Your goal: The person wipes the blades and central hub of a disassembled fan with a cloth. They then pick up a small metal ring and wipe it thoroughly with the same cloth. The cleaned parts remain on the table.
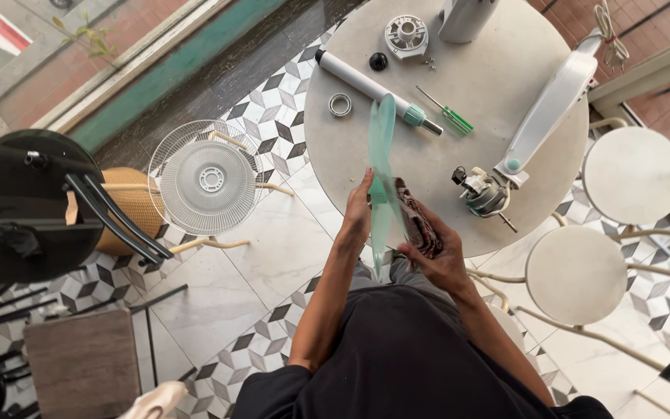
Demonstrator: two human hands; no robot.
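My left hand point(358, 211) grips a translucent green fan blade point(381, 147) held edge-on above the near rim of the round table point(505, 70). My right hand point(442, 260) presses a dark patterned cloth point(416, 217) against the blade's right side. On the table lie a white pole with a teal collar point(370, 87), a green-handled screwdriver point(450, 115), a metal ring point(340, 104), a black knob point(378, 60), a white round fan part point(406, 35) and the fan's motor point(484, 194) on its white stand arm point(548, 112).
A white wire fan guard point(205, 177) rests on a wicker stool point(129, 203) to the left. Two round white stools point(575, 273) point(633, 174) stand at the right. A black chair point(29, 202) and a wooden stool point(83, 361) sit at the far left on the patterned tile floor.
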